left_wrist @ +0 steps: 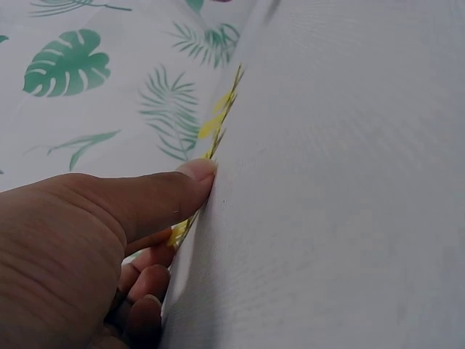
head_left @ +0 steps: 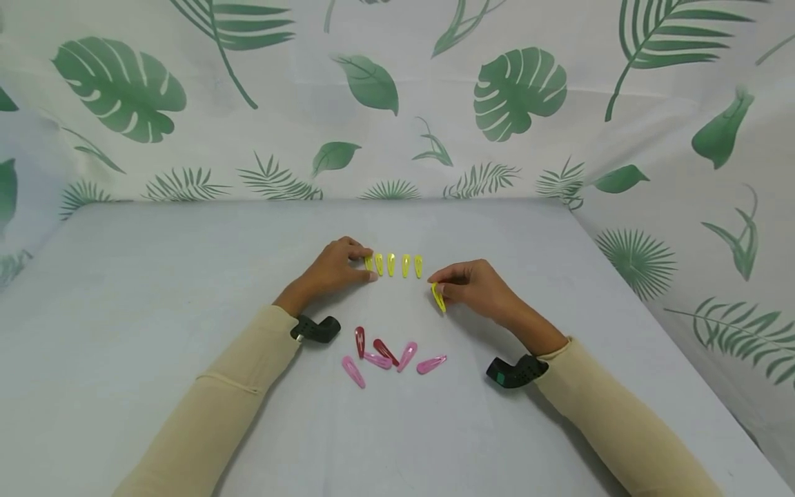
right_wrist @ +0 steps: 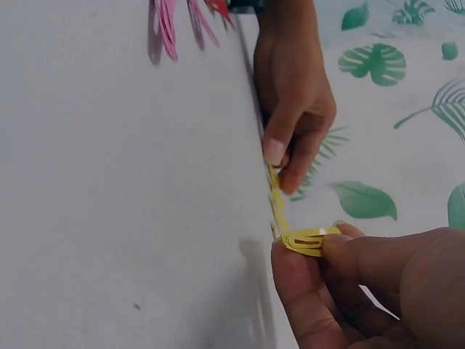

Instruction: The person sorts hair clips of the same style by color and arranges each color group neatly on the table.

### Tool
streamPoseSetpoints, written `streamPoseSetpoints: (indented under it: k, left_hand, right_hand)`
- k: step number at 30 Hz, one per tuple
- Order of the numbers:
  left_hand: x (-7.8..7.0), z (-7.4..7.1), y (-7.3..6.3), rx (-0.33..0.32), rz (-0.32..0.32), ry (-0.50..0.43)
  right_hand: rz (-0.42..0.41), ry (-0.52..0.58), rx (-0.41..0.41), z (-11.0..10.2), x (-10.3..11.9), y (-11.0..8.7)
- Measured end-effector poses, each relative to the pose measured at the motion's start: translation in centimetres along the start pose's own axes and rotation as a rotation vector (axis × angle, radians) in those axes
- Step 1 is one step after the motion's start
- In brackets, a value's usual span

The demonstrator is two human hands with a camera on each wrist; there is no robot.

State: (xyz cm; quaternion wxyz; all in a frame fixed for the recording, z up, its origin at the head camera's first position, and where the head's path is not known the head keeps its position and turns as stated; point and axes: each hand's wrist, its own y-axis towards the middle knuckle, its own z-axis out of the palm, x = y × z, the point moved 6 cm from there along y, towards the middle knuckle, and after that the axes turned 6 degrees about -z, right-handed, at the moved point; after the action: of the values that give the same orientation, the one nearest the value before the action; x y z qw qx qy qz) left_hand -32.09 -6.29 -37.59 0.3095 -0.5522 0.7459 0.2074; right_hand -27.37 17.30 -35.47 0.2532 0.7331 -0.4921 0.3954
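Several yellow snap hair clips [head_left: 391, 265] lie side by side in a row on the table. At the row's left end, my left hand [head_left: 338, 267] holds the outermost yellow clip [head_left: 369, 264] between thumb and fingers, the thumb at its near end and a fingertip at its far end. My right hand [head_left: 478, 286] pinches another yellow hair clip [right_wrist: 309, 241] between thumb and fingers, just right of the row and nearer to me. In the right wrist view that clip's flat side with its slot shows, and the thumb covers one end.
Nearer to me lie several pink hair clips [head_left: 353, 371] and two dark red ones [head_left: 360, 342], loosely scattered, some overlapping. A white cloth covers the table [head_left: 186, 276]. A leaf-printed curtain [head_left: 428, 90] hangs behind it and along the right side.
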Motion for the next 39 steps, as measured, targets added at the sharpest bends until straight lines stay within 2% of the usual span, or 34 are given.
streamPoseSetpoints:
  k: [7, 20, 39]
  left_hand:
    - [-0.1, 0.0, -0.1, 0.009, -0.014, 0.006]
    - [0.1, 0.1, 0.0, 0.007, -0.028, 0.014]
    - [-0.1, 0.0, -0.2, 0.006, -0.025, 0.013]
  right_hand:
    - [0.004, -0.046, -0.021, -0.2, -0.4, 1.2]
    - [0.042, -0.042, -0.056, -0.9, -0.5, 3.0]
    - [0.012, -0.113, -0.13, -1.2, -1.4, 5.7]
